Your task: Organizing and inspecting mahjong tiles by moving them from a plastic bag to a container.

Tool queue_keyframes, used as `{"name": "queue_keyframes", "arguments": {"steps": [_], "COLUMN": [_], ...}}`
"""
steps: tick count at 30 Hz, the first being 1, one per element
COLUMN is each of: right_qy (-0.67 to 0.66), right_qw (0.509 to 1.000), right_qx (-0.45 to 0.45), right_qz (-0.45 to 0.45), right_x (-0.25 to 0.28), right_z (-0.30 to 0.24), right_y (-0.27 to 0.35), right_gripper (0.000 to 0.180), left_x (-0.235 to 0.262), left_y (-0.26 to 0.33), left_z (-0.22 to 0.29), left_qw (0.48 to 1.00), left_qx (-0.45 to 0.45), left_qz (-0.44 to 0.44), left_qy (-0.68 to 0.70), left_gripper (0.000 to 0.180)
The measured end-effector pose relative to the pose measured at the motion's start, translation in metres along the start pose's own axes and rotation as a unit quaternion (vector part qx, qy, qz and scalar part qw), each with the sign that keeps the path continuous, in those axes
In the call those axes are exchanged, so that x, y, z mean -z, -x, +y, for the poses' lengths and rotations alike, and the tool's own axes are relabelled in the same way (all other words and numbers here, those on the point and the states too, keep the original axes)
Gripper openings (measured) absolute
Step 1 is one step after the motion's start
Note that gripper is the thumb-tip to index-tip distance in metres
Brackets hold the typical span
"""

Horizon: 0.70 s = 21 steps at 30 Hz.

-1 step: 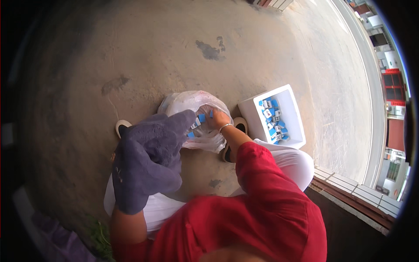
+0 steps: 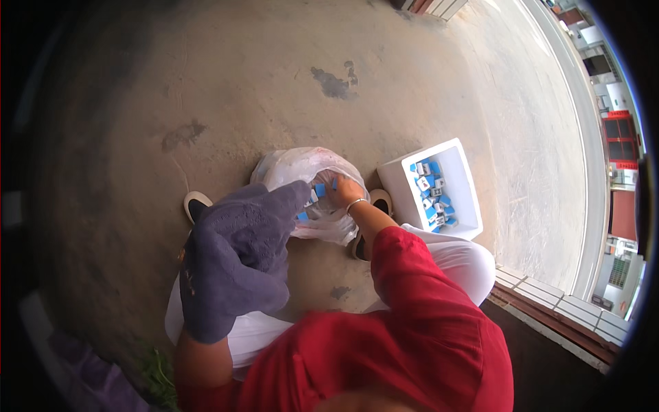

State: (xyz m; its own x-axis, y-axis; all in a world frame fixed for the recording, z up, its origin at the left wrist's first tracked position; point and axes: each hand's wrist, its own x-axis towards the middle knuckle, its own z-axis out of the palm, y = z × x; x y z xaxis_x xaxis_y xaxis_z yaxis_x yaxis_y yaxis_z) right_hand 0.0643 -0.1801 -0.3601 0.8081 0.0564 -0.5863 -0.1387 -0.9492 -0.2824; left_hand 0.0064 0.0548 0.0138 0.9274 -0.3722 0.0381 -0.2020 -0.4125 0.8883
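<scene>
A white, translucent plastic bag (image 2: 292,159) lies with its mouth open on the ground between my feet. Blue-and-white mahjong tiles (image 2: 320,190) show inside it. My right hand (image 2: 350,188), with a bracelet at the wrist, reaches into the mouth, fingers curled at a blue-backed tile (image 2: 335,183). A thick grey-purple towel (image 2: 237,254) covers my left hand and wrist, so those fingers are hidden. One end of the towel reaches the bag's left edge, over some tiles.
Right of the bag, a white foam box (image 2: 469,199) stands tilted, with several mahjong tiles (image 2: 434,196) in it. My shoes (image 2: 198,204) flank the bag. Stained concrete floor (image 2: 240,89) spreads ahead; a tiled ledge (image 2: 563,309) runs along the right, and green leaves (image 2: 159,376) lie at lower left.
The whole view has shifted slightly, so everything sits a little lower in the picture. My right hand stays in the bag and the towel stays over my left.
</scene>
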Motion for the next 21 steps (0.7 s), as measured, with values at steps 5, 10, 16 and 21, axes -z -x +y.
{"name": "queue_keyframes", "arguments": {"steps": [5,10,16,21], "right_qy": [0.01,0.017,0.089,0.095], "right_qw": [1.0,0.997,0.994,0.992], "right_qx": [-0.02,0.011,0.047,0.074], "right_qz": [0.001,0.07,-0.035,-0.042], "right_x": [-0.012,-0.004,0.024,0.005], "right_z": [0.011,0.009,-0.005,0.003], "right_y": [-0.007,0.001,0.036,0.034], "right_gripper": [0.055,0.039,0.037,0.034], "left_x": [0.002,-0.003,-0.012,-0.011], "left_y": [0.003,0.005,0.014,0.019], "left_z": [-0.003,-0.003,-0.001,-0.004], "left_qw": [0.996,0.995,0.988,1.0], "left_qx": [0.027,-0.019,0.083,0.01], "left_qz": [-0.025,-0.026,0.026,-0.007], "left_qy": [0.081,0.093,0.129,0.027], "left_gripper": [0.067,0.071,0.061,0.054]}}
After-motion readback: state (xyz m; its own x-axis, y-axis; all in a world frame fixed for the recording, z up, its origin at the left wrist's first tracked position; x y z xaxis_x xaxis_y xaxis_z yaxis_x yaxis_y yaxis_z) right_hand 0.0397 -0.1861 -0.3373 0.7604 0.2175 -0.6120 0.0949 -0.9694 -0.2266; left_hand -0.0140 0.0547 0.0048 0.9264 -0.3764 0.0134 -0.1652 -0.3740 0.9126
